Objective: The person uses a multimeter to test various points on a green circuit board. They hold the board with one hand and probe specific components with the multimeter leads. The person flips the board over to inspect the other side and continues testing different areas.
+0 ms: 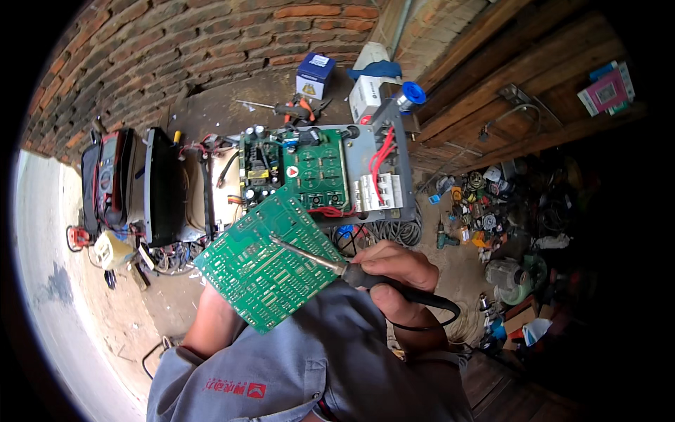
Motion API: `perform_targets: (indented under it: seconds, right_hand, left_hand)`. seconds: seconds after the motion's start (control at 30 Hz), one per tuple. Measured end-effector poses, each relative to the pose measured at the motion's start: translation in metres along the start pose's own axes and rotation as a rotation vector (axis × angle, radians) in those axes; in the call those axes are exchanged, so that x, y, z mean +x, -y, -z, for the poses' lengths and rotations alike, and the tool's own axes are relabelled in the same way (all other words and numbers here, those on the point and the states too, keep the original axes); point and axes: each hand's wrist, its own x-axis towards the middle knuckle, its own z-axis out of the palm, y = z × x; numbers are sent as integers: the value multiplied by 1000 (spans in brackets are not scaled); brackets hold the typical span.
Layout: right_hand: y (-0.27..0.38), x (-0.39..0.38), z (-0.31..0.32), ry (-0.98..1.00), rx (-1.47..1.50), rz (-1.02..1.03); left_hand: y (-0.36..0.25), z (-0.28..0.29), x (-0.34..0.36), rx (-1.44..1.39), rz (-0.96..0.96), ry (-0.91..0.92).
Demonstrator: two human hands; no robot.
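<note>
Tilted in front of my chest is a green circuit board point(264, 271), its solder side with rows of pads facing up. My left hand point(219, 304) supports it at the lower left edge; most of its fingers are hidden beneath the board. In my right hand point(399, 273) is a soldering iron point(355, 274), gripped by its black handle, with the cord curling away below. The iron's metal tip meets or hovers just over the upper middle of the board; contact is too fine to tell. Behind the board lies an opened electrical unit point(358, 151) with green and black circuit boards, red wires and white breakers.
On the bench's far side lie a screwdriver point(256, 105), orange-handled pliers point(302, 111), a blue-and-white box point(314, 74) and a solder spool point(411, 96). A multimeter point(107, 167) and black panel point(162, 186) stand left. Tools and parts, including a drill point(446, 237), clutter the right floor.
</note>
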Motion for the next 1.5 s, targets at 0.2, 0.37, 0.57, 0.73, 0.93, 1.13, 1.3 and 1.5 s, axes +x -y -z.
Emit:
perform_targets:
  seconds: [0.2, 0.37, 0.57, 0.73, 0.93, 1.13, 1.3, 1.5]
  right_hand:
    - [-6, 0, 0, -47, -20, 144]
    - [-7, -14, 13, -66, -15, 134]
    - [0, -25, 27, -219, -55, 163]
    - [-6, -31, 44, -318, -139, 225]
    - [-27, -45, 62, -292, -181, 247]
    - [-33, -35, 80, -183, -163, 291]
    - [-37, -15, 89, -42, -87, 285]
    - [-47, 20, 103, 31, -100, 297]
  left_hand:
    - [0, 0, 5, 96, -85, -73]
    - [2, 4, 9, 137, -143, -124]
    - [12, 4, 11, 132, -207, -154]
    - [28, -1, 4, 83, -259, -185]
    - [50, 14, -2, 15, -327, -134]
    - [77, 16, -15, -48, -453, -282]
    - [97, 24, -19, -106, -587, -403]
    - [107, 21, -29, -83, -889, -492]
